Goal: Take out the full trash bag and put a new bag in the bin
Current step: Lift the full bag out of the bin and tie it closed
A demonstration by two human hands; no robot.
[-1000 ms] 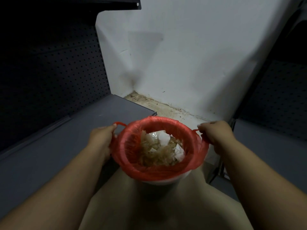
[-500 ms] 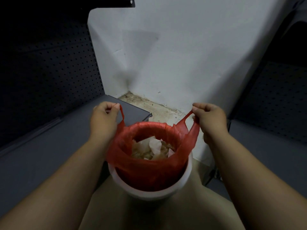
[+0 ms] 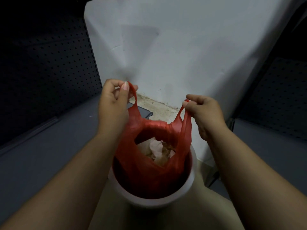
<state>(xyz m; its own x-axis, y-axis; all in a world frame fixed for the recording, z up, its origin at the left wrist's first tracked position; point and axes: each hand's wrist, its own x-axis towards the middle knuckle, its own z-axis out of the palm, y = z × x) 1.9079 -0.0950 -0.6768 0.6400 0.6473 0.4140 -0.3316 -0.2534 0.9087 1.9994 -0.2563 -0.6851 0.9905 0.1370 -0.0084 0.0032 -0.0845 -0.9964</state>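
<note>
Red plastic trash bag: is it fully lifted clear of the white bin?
No, the red plastic trash bag hangs partly inside the round white bin, each hand pinching one handle.

A white wall (image 3: 182,47) is filling the middle, stained and crumbling along its base where it is meeting the floor (image 3: 159,108). Dark perforated shelving panels (image 3: 46,67) are flanking it on both sides, with grey shelf boards (image 3: 41,146) running below. Dim light is falling mostly on the wall.
</note>
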